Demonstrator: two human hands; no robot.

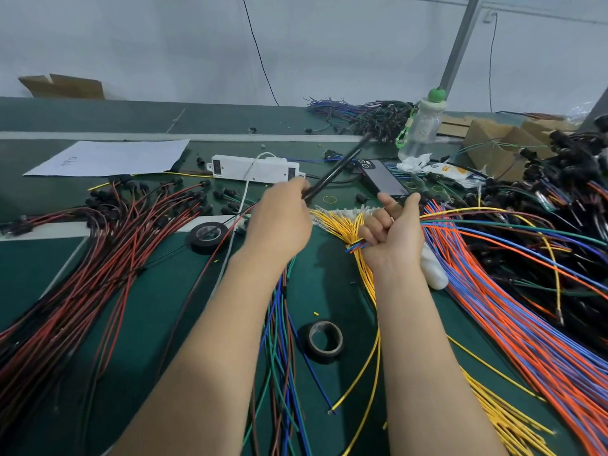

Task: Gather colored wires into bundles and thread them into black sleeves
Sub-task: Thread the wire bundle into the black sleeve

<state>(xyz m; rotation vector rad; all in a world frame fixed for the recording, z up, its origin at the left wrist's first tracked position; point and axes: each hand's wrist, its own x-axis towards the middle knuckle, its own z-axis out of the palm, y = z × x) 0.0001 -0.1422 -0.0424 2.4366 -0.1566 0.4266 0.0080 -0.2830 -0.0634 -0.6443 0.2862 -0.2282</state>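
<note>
**Two hands, one sleeve, one bundle**

Head view: over the middle of the bench (325,287), the left hand (279,222) has its fingers curled round the near end of a black sleeve (332,174), which slants up toward the far edge. Just beside it, the right hand (393,232) clenches a bundle (356,246) of mixed wires. Its short ends poke out leftward and its long strands trail toward the right edge. Yellow wires (339,222) lie under the right hand. Orange wires (513,327) fan toward the near right corner. A tape roll (325,340) lies between the forearms.
</note>
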